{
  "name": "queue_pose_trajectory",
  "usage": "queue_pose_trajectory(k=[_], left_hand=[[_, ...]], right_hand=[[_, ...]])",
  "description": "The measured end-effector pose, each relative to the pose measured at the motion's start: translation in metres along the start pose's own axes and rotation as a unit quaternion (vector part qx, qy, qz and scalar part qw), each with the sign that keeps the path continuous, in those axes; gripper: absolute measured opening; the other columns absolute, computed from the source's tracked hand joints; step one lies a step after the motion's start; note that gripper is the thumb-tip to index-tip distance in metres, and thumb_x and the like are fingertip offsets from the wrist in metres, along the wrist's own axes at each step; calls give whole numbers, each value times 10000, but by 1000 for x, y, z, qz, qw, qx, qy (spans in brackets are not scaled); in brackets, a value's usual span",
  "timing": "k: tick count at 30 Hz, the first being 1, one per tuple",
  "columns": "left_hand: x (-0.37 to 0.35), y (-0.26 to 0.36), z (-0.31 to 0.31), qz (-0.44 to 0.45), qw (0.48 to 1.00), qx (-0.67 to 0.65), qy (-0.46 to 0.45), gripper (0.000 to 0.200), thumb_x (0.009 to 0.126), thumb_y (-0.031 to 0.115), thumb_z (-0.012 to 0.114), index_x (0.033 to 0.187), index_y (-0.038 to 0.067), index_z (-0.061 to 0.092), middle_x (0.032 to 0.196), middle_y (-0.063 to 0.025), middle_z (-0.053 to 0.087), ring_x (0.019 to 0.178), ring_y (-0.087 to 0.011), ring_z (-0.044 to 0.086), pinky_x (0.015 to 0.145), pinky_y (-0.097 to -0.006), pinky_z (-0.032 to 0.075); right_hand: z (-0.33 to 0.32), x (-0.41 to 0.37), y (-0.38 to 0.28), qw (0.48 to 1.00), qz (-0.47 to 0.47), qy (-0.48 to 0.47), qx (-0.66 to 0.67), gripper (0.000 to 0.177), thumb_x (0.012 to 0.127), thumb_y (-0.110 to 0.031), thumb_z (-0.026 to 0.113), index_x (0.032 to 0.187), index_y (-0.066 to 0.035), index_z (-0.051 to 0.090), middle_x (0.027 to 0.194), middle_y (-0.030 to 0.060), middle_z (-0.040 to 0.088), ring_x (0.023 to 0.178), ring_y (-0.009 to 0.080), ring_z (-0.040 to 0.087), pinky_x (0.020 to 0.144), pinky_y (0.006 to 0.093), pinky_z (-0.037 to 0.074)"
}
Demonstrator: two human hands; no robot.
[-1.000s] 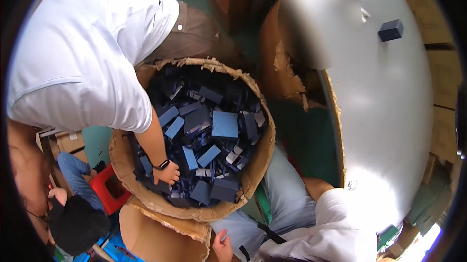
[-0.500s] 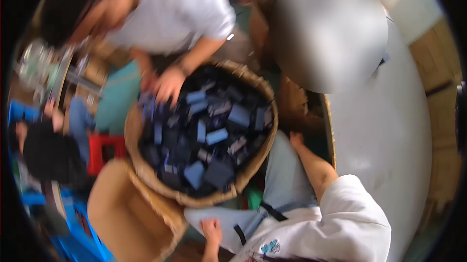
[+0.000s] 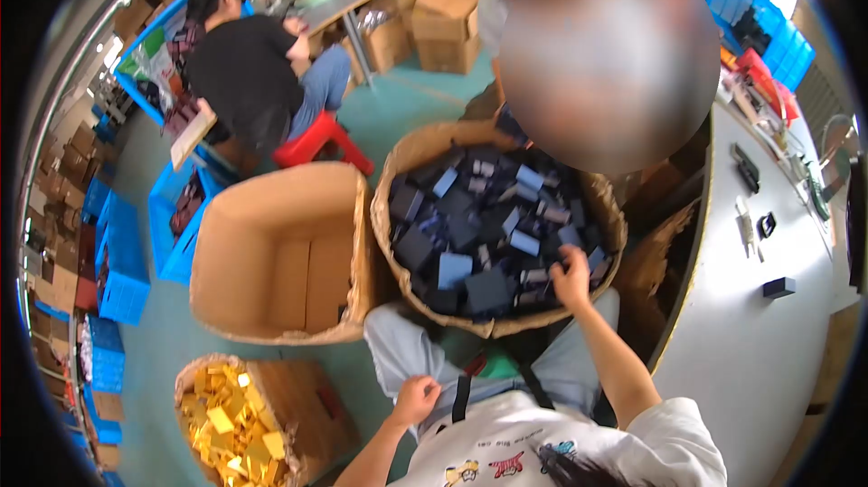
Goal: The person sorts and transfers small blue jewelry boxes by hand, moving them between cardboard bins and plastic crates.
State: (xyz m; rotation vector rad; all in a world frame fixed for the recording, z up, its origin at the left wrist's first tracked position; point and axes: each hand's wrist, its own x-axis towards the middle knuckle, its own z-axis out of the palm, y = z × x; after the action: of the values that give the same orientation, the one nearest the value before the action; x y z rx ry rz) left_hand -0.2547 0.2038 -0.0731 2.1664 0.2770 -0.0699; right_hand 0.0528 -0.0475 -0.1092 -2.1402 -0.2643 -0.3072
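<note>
Over the near right part of a large round cardboard bin (image 3: 387, 243), my right hand (image 3: 571, 279) reaches down with its fingers apart, right at the small dark blue boxes (image 3: 488, 291) heaped inside. Some boxes show lighter blue faces, such as the blue box (image 3: 454, 270) near the middle. Nothing shows in this hand's grasp. My left hand (image 3: 416, 399) rests on my thigh, fingers curled in, with no object visible in it. Another person's hand, partly hidden by a blurred round patch, is at the bin's far side.
An open cardboard box (image 3: 262, 252) stands left of the bin. Below it, a carton holds yellow-gold pieces (image 3: 231, 419). On the right, a grey table (image 3: 741, 333) carries a dark box (image 3: 778, 288) and tools. A person in black sits on a red stool (image 3: 324, 145) behind.
My view has swung left and levelled. My right hand has moved from beside my leg to over the boxes in the bin. My left hand stays on my thigh.
</note>
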Motion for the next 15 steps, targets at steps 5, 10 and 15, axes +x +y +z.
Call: queue_pose_trajectory(k=[5, 10, 15], left_hand=[[84, 2, -58, -136, 961, -213, -111, 218, 831, 216, 631, 939, 27, 616, 877, -23, 633, 855, -141, 585, 813, -305, 472], [163, 141, -267, 0, 931, -351, 96, 499, 832, 217, 563, 1283, 70, 411, 1125, -97, 579, 1008, -232, 569, 852, -393, 471], [129, 312, -409, 331, 842, -414, 102, 585, 861, 326, 471, 1321, -11, 339, 1341, -189, 387, 1216, -339, 403, 1043, -465, 279]], right_hand=[[2, 51, 8, 881, 359, -167, 260, 342, 726, -105, 620, 1058, -100, 539, 881, 53, 580, 731, 175, 568, 615, 326, 488], [-124, 187, -79, 736, 340, -197, 552, 125, 843, -156, 522, 920, -67, 565, 779, 71, 593, 715, 224, 586, 673, 350, 494], [-312, 301, -173, 909, -88, -171, 368, 329, 925, -201, 426, 1207, -43, 488, 1169, 85, 548, 1092, 157, 502, 954, 278, 383]])
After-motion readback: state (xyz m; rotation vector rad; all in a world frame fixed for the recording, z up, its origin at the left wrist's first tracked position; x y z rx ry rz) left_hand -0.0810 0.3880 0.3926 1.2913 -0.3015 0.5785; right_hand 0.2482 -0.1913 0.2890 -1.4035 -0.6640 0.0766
